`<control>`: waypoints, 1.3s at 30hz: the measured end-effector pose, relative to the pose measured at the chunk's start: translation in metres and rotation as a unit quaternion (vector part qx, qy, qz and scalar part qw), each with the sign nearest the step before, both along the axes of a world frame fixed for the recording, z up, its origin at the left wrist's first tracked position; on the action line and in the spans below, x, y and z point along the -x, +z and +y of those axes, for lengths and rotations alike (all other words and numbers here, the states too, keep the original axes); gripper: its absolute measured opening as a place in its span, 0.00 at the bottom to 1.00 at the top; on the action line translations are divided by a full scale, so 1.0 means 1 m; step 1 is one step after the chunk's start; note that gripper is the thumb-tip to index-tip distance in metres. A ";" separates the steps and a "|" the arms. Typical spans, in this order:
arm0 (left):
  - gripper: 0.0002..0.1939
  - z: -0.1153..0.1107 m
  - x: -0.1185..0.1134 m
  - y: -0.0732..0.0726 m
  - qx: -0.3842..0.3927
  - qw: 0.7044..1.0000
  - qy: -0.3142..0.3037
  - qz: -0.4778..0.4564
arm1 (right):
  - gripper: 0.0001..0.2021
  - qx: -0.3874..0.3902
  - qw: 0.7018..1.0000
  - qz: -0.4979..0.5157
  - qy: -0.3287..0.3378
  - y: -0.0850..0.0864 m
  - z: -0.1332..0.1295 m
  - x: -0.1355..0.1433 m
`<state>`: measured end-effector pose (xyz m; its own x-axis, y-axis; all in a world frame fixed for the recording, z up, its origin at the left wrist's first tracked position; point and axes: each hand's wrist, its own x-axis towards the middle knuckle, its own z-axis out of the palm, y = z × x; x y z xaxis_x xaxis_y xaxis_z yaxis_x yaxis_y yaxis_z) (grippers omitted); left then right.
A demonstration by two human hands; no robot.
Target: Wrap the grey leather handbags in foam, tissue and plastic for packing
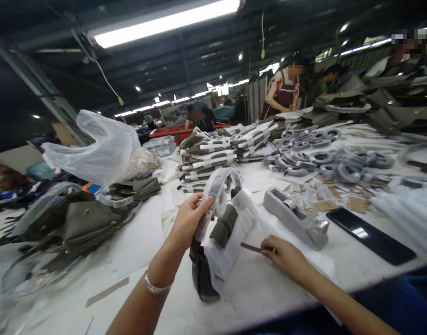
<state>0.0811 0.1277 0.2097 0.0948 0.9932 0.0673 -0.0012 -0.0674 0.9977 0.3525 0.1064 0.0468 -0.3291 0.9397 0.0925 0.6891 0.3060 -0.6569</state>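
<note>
A plastic-wrapped strap (218, 186) curves up from the table, pinched between the thumb and fingers of my left hand (190, 216). Dark olive material (203, 277) hangs below that hand onto the table. Beside it lies a rolled olive piece (224, 225) on white wrapping (222, 260). My right hand (279, 253) is closed on one end of a narrow brown strip (251, 247), low over the table to the right of the wrapping.
A grey tape dispenser (295, 218) and a black phone (370, 235) lie to the right. Behind are stacked wrapped olive pieces (213, 156) and grey coils (346, 165). Olive bags (91, 221) and a plastic bag (98, 149) occupy the left. A person (283, 90) stands across the table.
</note>
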 end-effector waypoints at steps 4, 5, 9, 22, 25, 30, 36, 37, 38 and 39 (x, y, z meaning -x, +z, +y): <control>0.22 0.002 0.002 0.003 -0.002 1.000 -0.019 0.024 | 0.15 0.054 0.969 0.238 -0.026 0.050 0.007 0.010; 0.22 0.001 0.002 0.003 -0.003 0.999 -0.024 0.031 | 0.16 0.060 0.963 0.262 -0.027 0.064 0.008 0.015; 0.21 -0.001 0.002 0.006 -0.014 0.998 -0.030 0.061 | 0.15 0.051 0.952 0.297 -0.049 0.104 0.014 0.038; 0.19 -0.013 -0.005 0.020 -0.059 0.991 0.006 0.120 | 0.22 0.117 0.884 0.444 0.085 0.131 0.044 0.092; 0.17 -0.015 -0.003 0.021 -0.072 0.988 0.034 0.131 | 0.24 0.170 0.857 0.468 0.129 0.136 0.042 0.092; 0.13 -0.010 0.005 0.020 -0.150 0.970 0.038 0.186 | 0.25 0.226 0.848 0.464 0.120 0.140 0.044 0.090; 0.12 -0.002 0.008 0.012 -0.175 0.964 0.000 0.198 | 0.22 0.164 0.875 0.440 0.114 0.147 0.042 0.093; 0.12 -0.002 0.008 0.012 -0.179 0.964 -0.001 0.198 | 0.22 0.152 0.877 0.442 0.113 0.148 0.040 0.094; 0.12 -0.002 0.007 0.011 -0.183 0.963 0.001 0.200 | 0.21 0.142 0.877 0.445 0.110 0.150 0.039 0.095; 0.12 -0.002 0.006 0.011 -0.189 0.961 0.004 0.202 | 0.20 0.135 0.876 0.451 0.106 0.151 0.037 0.096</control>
